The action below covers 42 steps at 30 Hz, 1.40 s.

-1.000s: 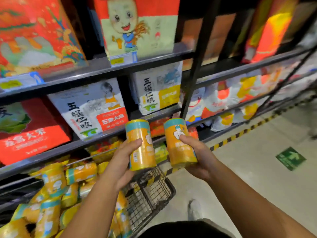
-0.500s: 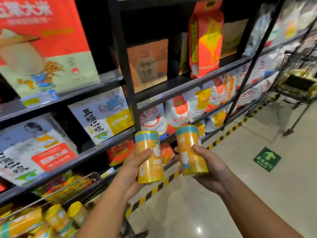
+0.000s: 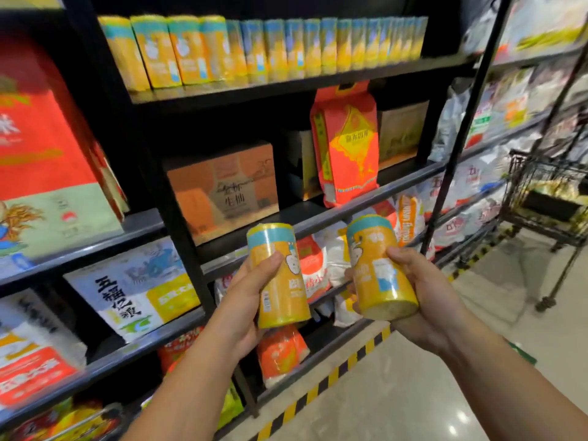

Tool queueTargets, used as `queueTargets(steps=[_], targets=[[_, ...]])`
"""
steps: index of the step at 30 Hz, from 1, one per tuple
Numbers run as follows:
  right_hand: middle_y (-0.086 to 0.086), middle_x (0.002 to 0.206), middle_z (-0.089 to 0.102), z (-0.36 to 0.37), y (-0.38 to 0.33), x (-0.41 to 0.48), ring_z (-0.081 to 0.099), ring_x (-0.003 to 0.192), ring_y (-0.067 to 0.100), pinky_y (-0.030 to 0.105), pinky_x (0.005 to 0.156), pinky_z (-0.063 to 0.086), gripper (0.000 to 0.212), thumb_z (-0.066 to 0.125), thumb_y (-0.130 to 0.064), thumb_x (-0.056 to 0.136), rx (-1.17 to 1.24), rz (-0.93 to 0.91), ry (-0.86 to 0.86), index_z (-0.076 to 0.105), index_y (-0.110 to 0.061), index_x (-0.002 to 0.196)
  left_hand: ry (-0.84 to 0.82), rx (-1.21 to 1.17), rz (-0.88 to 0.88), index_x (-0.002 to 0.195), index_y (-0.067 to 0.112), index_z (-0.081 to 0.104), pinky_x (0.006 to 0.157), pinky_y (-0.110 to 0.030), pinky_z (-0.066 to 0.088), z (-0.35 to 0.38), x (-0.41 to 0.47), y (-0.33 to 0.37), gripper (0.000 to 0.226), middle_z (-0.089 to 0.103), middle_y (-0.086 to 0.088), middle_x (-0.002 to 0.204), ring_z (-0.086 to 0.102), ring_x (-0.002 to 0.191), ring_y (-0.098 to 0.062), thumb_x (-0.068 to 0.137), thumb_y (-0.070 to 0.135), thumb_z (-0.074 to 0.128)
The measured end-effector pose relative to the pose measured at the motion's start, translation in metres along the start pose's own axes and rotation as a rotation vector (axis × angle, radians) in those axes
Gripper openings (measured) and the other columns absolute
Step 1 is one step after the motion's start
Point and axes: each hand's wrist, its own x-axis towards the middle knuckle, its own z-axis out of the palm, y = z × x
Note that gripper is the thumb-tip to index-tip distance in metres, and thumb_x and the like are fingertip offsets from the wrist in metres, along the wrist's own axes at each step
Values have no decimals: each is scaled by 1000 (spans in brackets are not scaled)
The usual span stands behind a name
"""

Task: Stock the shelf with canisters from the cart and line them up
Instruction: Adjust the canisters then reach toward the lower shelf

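Facing black metal shelving (image 3: 178,218) in a store aisle; the floor (image 3: 413,393) is pale glossy tile, with a yellow-and-black hazard stripe (image 3: 318,389) along the foot of the shelving. The top shelf (image 3: 286,85) carries a row of canisters (image 3: 264,49), upright and side by side, running from left to right (labels blurred). One level below stand a brown carton (image 3: 222,189) and an orange-red bag (image 3: 346,144). Lower levels hold white and orange sacks. A wire cart (image 3: 547,192) stands further down the aisle on the right.

Left hand (image 3: 245,300): fingers and thumb wrapped round the left canister (image 3: 278,275), gripping its lower half. Long axis near upright, teal-banded top leaning slightly left.

Right hand (image 3: 426,291): gripping the right canister (image 3: 378,265) from the right side, thumb across the front. Long axis tilted, teal top pointing up and away toward the shelving, flat base turned toward the camera.

Both canisters are held in mid-air in front of the middle levels, well below the top shelf, near each other but apart.
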Motion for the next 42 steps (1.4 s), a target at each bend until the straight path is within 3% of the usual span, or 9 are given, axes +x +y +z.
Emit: queueTargets(steps=[5, 10, 13, 15, 17, 23, 29, 34, 42], targets=[[21, 119, 70, 21, -46, 39, 70, 97, 31, 40, 74, 61, 105, 99, -41, 39, -135, -129, -45, 60, -9, 131, -56, 125, 148, 130, 13, 59, 68, -39, 59, 20, 41, 56, 65, 71, -18, 116, 72, 90, -27, 73, 37, 76], [20, 106, 69, 58, -101, 89, 69, 88, 29, 37, 65, 61, 65, 83, -26, 69, -251, -265, -55, 62, -6, 127, -80, 249, 330, 124, 16, 58, 79, -51, 61, 38, 81, 120, 59, 73, -17, 112, 72, 99, -35, 72, 38, 75], [25, 115, 69, 78, -134, 122, 70, 98, 40, 51, 79, 60, 68, 81, -33, 68, -341, -350, -93, 61, -9, 128, -99, 279, 423, 120, 11, 61, 81, -59, 59, 46, 108, 158, 55, 74, -16, 101, 72, 89, -35, 72, 35, 76], [30, 120, 65, 89, -153, 143, 66, 107, 49, 72, 92, 49, 72, 84, -38, 65, -385, -413, -114, 60, -13, 128, -112, 317, 492, 117, 11, 63, 72, -48, 60, 51, 126, 182, 56, 75, -13, 98, 73, 86, -29, 70, 37, 80], [33, 120, 62, 98, -171, 164, 66, 103, 49, 77, 93, 45, 72, 84, -38, 65, -420, -483, -120, 58, -13, 127, -101, 375, 571, 117, 13, 64, 73, -43, 60, 54, 144, 204, 65, 76, -10, 101, 74, 89, -28, 63, 45, 84], [11, 102, 74, 119, -206, 212, 73, 88, 28, 44, 70, 58, 60, 84, -45, 59, -533, -682, -95, 64, -25, 111, -78, 465, 741, 122, 16, 63, 78, -39, 58, 74, 197, 259, 64, 76, -3, 106, 74, 95, -21, 68, 41, 87], [-2, 94, 77, 129, -234, 250, 75, 84, 14, 22, 64, 56, 33, 83, -18, 81, -631, -778, -130, 66, -21, 109, 189, 671, 870, 119, 25, 57, 90, -40, 58, 86, 253, 289, 57, 74, 11, 103, 72, 94, -6, 73, 41, 88], [-6, 100, 76, 125, -266, 290, 74, 92, 12, 29, 77, 59, 35, 82, -21, 82, -690, -837, -168, 65, -22, 112, 366, 882, 921, 120, 32, 43, 73, -17, 47, 91, 285, 293, 53, 60, 23, 104, 58, 90, 10, 82, 41, 79], [-6, 106, 75, 118, -319, 374, 72, 97, 9, 23, 74, 57, 48, 84, -19, 80, -763, -834, -356, 59, -23, 120, 538, 1008, 707, 124, 27, 30, 85, -31, 48, 105, 325, 305, 58, 53, 17, 103, 57, 102, -12, 88, 44, 73]])
